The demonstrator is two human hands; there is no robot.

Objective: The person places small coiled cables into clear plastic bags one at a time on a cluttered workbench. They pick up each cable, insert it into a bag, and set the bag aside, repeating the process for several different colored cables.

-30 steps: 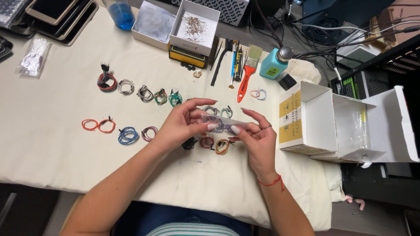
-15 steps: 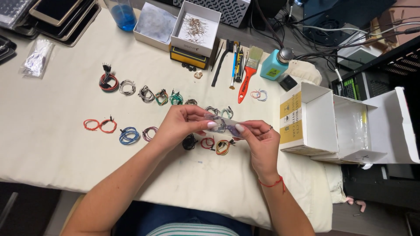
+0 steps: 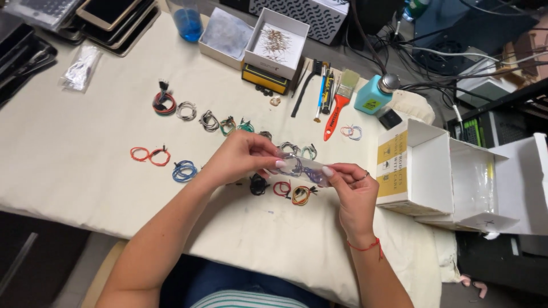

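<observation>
- Left hand: raised above the table, fingers pinched shut on the left end of a small clear bag.
- Right hand: fingers closed on the right end of the same bag, thumb and forefinger at its edge; a red thread bracelet sits on the wrist.
- Small clear bag: held between both hands over the middle of the table, roughly level, with a thin coil of wire faintly visible inside. Against the pictures of a second ago, the bag sits slightly higher and the hands a little further apart, so it looks stretched flatter; judged as a bag being handled at its ends, whether opening or closing cannot be told.
- Wire coils on the cloth: a black coil, a red one and an orange one lie just below the bag; a blue coil and a red pair lie to the left; a row of mixed coils runs behind.
- White carton: open, to the right of the right hand.
- Red-handled brush and teal bottle: at the far edge, well apart from the hands.
</observation>
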